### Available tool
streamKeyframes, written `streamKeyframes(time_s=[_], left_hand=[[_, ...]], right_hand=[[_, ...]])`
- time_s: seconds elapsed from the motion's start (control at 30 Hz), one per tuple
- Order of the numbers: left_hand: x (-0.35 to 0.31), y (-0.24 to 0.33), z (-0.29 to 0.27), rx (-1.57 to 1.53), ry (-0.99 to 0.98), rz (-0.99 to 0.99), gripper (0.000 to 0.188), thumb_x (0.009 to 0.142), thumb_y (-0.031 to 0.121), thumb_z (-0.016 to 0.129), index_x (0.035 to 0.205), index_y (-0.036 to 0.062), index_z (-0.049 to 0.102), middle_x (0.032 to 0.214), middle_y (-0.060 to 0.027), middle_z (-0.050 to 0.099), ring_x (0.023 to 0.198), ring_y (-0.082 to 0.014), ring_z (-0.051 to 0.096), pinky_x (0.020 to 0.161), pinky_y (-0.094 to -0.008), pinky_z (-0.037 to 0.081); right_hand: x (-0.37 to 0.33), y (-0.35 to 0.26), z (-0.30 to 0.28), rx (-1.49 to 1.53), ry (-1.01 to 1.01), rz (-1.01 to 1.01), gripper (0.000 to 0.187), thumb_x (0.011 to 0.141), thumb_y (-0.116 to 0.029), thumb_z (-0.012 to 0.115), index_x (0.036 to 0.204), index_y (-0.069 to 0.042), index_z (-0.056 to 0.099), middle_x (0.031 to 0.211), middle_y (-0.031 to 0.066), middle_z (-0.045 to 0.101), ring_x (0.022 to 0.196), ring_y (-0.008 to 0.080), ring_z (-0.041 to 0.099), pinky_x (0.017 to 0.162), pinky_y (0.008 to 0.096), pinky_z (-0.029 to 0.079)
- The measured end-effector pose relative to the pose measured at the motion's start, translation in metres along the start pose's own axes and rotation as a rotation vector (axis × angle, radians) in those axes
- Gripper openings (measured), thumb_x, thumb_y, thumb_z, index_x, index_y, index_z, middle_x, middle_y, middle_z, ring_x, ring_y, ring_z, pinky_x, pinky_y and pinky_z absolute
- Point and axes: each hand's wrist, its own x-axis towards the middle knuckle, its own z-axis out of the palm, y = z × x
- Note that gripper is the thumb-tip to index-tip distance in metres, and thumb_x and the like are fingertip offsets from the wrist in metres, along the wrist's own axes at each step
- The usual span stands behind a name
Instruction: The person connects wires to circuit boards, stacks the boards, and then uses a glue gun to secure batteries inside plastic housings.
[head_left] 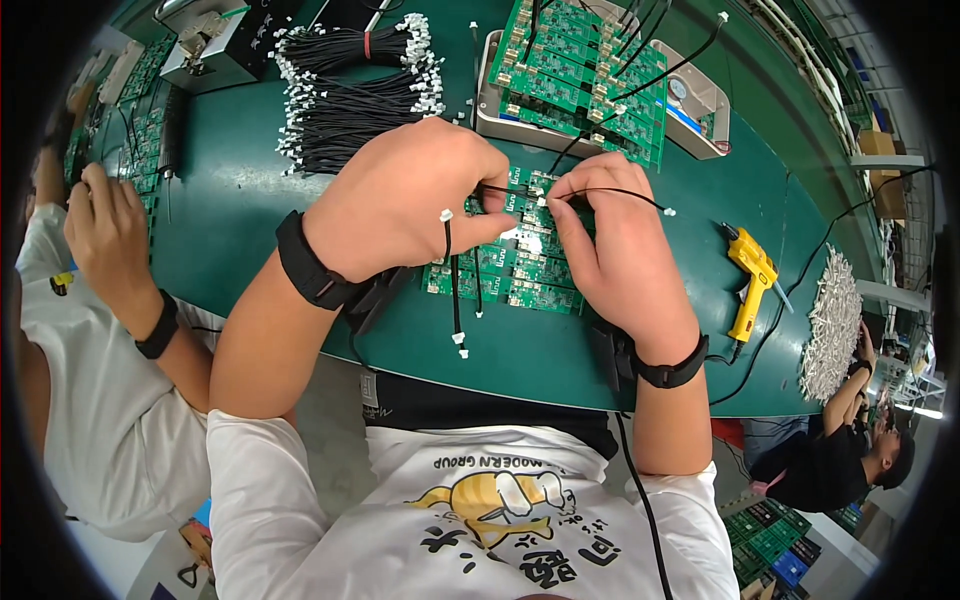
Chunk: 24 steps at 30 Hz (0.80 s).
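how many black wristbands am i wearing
2: left wristband around the wrist below the left hand, right wristband around the wrist below the right hand.

Black lettering [490, 463], on white shirt [630, 545]

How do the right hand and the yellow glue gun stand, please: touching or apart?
Apart. The head view shows green tabletop between the right hand and yellow glue gun.

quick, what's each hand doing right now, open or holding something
Left hand: curled above a green circuit board; whether it grips anything can't be told.
Right hand: closed, apparently pinching a black cable.
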Motion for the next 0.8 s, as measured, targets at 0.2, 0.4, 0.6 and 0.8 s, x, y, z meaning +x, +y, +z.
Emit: streamKeyframes(time_s=[0.2,0.4,0.6,0.8], left_hand=[[-0.001,-0.007,0.006,-0.048,0.002,0.075,0.023,0.086,0.025,0.087,0.086,0.0033,0.079,0.082,-0.014,0.076,0.079,-0.0357,0.075,0.073,-0.046,0.059],[-0.002,-0.008,0.009,-0.074,0.001,0.107,0.025,0.085,0.023,0.09,0.089,0.0009,0.078,0.085,-0.014,0.075,0.076,-0.0335,0.072,0.068,-0.043,0.056],[-0.003,-0.007,0.006,-0.058,0.034,0.115,0.025,0.085,0.023,0.089,0.089,0.0016,0.078,0.086,-0.0138,0.075,0.077,-0.0333,0.072,0.069,-0.0432,0.056],[0.0,-0.002,0.004,-0.032,-0.034,0.04,0.019,0.086,0.024,0.087,0.086,0.0058,0.08,0.083,-0.013,0.078,0.084,-0.0366,0.077,0.077,-0.0476,0.062]], right_hand=[[-0.005,0.001,-0.002,-0.002,-0.078,0.008,0.009,0.098,0.002,0.077,0.105,0.004,0.072,0.109,0.0143,0.075,0.108,0.0347,0.069,0.098,0.0424,0.056],[-0.005,-0.002,-0.005,0.04,-0.088,0.033,0.006,0.098,0.001,0.077,0.102,0.003,0.072,0.11,0.0134,0.076,0.107,0.0331,0.069,0.095,0.0419,0.057],[-0.005,-0.001,-0.006,0.038,-0.076,0.021,0.01,0.097,-0.001,0.08,0.103,0.002,0.073,0.112,0.0117,0.076,0.108,0.0313,0.069,0.093,0.0406,0.057],[-0.005,0.0,-0.007,0.05,-0.104,0.06,0.011,0.097,-0.001,0.081,0.103,0.002,0.072,0.113,0.0114,0.076,0.108,0.0308,0.069,0.092,0.0394,0.057]])
